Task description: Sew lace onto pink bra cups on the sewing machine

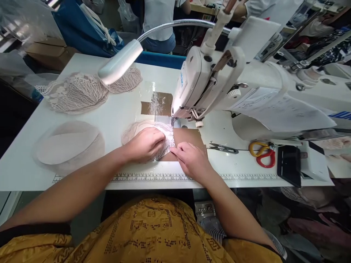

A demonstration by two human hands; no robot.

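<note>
A pale lace-edged fabric piece [168, 128], shaped like a bra cup, lies under the needle area of a white sewing machine [189, 84]. My left hand [146, 144] rests on it from the left, fingers curled together and gripping the fabric. My right hand [193, 160] is on the near right side, with thumb and forefinger pinched at the lace edge. The fingertips of my left hand are partly hidden. Beneath my right hand is a brown card-like sheet [189, 137] on the machine bed.
Stacks of beige patterned cups [79, 93] and plain pale cups [68, 146] lie at left. A lamp [120, 62] hangs over the table. Thread snips [223, 148], scissors with yellow and red handles [263, 153] and a black-and-white box [289, 164] lie right. A person [159, 22] sits beyond.
</note>
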